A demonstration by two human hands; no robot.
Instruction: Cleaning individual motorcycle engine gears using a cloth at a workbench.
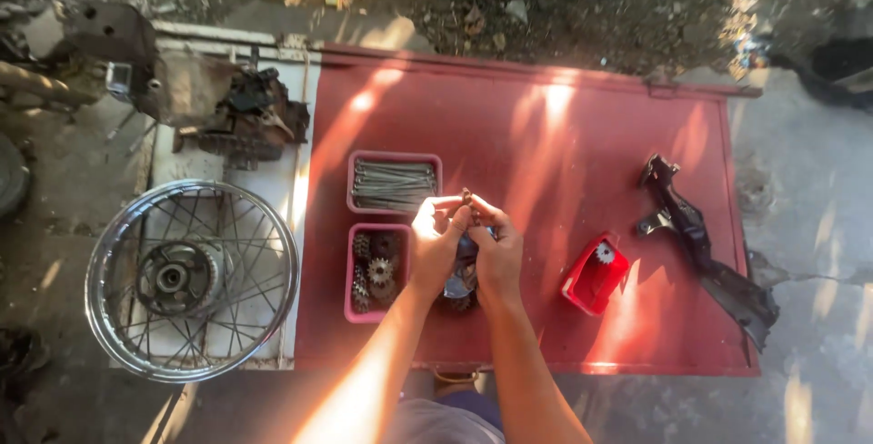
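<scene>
On the red table [564, 144], the left hand [435, 248] and right hand [498, 253] meet, fingertips pinching a small brown part [467, 196]. Beside them, one pink tray [395, 157] holds spokes [393, 184], another pink tray [350, 271] holds sprockets [379, 271]. A red bin [593, 278] holds one white gear [605, 252].

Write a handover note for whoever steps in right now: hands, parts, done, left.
Left hand and right hand are raised together over the red panel, fingers pinching a small brownish part; what it is, too small to tell.
Below the hands: a pile of metal parts, mostly hidden.
Left of the hands: pink tray of rods, pink tray of gears.
Right: red tub with one small gear.
Done or left: cannot tell from this view.
</scene>
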